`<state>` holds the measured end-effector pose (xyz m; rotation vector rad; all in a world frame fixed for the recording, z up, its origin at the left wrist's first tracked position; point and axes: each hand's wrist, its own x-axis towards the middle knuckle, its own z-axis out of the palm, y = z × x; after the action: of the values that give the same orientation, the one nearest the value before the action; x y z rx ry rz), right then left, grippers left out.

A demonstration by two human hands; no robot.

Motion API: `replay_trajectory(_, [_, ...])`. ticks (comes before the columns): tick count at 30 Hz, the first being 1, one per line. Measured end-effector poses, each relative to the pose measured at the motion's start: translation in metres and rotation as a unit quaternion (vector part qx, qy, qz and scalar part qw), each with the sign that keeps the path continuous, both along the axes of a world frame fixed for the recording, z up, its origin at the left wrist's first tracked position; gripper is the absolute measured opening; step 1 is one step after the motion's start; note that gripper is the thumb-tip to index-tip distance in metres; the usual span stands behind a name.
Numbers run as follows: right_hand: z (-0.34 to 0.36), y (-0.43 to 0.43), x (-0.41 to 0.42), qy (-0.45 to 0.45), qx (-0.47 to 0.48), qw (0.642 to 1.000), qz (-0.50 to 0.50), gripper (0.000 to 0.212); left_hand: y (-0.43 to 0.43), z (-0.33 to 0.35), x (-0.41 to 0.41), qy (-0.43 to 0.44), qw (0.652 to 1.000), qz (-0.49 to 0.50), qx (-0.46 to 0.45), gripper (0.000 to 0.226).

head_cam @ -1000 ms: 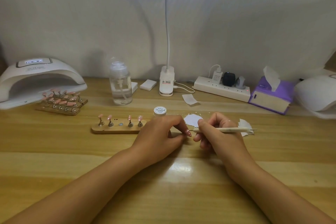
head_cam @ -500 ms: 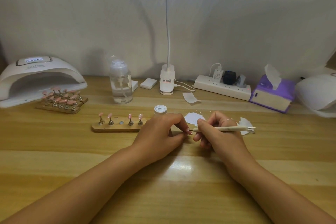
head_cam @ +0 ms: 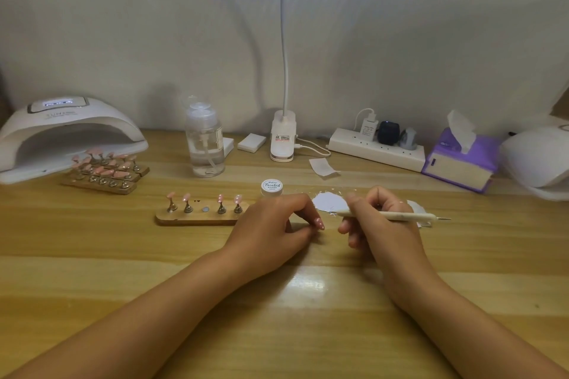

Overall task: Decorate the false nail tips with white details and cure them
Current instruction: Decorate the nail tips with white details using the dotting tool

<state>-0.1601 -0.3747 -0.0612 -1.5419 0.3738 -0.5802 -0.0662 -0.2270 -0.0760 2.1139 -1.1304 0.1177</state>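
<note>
**Head view.**

- The left hand [head_cam: 274,224] rests on the worktop [head_cam: 277,332], about midway between its left and right edges. Thumb and forefinger pinch one pink nail tip [head_cam: 319,222], and the other fingers are curled under. The tip shows small white marks. It is probably held off its post so it can be angled to the tool.
- The right hand [head_cam: 378,224] is just beside the left, not touching it. Its fingers are curled round a white dotting pen [head_cam: 400,216] in a writing grip.
- The pen lies near level, with one metal point aimed at the right edge. The end by the thumb is too small to make out, and it is apart from the tip.
- A wooden stand [head_cam: 200,220] sits left of the left hand. It carries four pink tips on posts and one bare seat [head_cam: 205,209] mid-row, presumably where the held tip belongs.
- The gel jar [head_cam: 272,186], lid on, and a white paper scrap [head_cam: 328,201] lie just behind the hands, probably kept close for reloading.
- The curing lamp [head_cam: 61,135] stands at the far left corner, with more loaded stands [head_cam: 104,171] at its mouth.
- Judgement: the detailing step is under way, and this row is not yet cured.
</note>
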Motion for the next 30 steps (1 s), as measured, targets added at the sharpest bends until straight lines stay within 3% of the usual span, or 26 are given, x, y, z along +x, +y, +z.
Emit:
replay_trajectory(6, [-0.005,-0.006,0.002,-0.047,-0.028,0.995,-0.086,0.027,0.0,-0.003,0.002,0.01,1.0,0.0,-0.016,0.015])
replay_trajectory(16, [-0.007,-0.01,0.005,0.005,-0.038,0.998,-0.054,0.02,0.002,0.01,-0.011,-0.039,0.994,0.011,-0.099,0.016])
replay_trajectory(23, [-0.009,-0.012,0.005,0.011,-0.052,0.998,-0.032,0.025,0.056,0.083,0.034,0.107,0.979,0.042,-0.166,0.009])
replay_trajectory(30, [-0.015,-0.013,0.009,0.005,-0.069,0.997,-0.026,0.025,0.123,0.086,0.074,0.22,0.971,0.073,-0.065,0.017])
